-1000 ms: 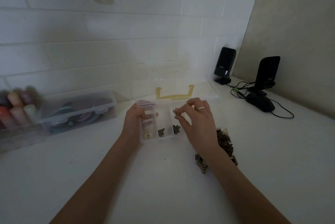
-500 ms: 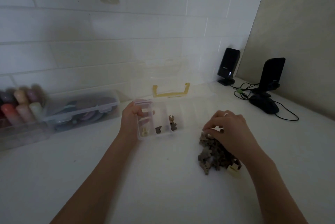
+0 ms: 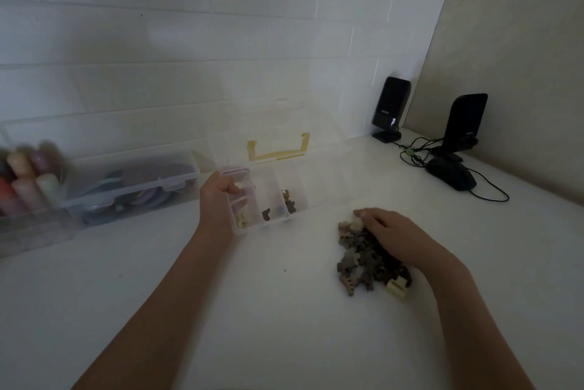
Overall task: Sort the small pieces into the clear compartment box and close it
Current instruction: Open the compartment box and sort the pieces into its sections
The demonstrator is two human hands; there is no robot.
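Note:
The clear compartment box (image 3: 268, 187) lies open on the white table, its lid with a yellow handle (image 3: 278, 149) leaning back toward the wall. A pale piece and a few dark pieces lie in its front compartments. My left hand (image 3: 218, 200) grips the box's left end. A pile of small brown and cream pieces (image 3: 360, 260) lies to the right of the box. My right hand (image 3: 395, 234) rests on top of the pile, fingertips on a pale piece at its far edge; whether it pinches that piece is unclear.
A closed clear storage box (image 3: 132, 184) and a tub of pastel bottles (image 3: 28, 184) stand at the left by the tiled wall. Two black speakers (image 3: 392, 108) (image 3: 467, 121), a black mouse (image 3: 452, 174) and cables sit in the back right corner.
My right hand left the box, where it held a piece over the compartments, and came down onto the pile at the right. The left hand stays on the box.

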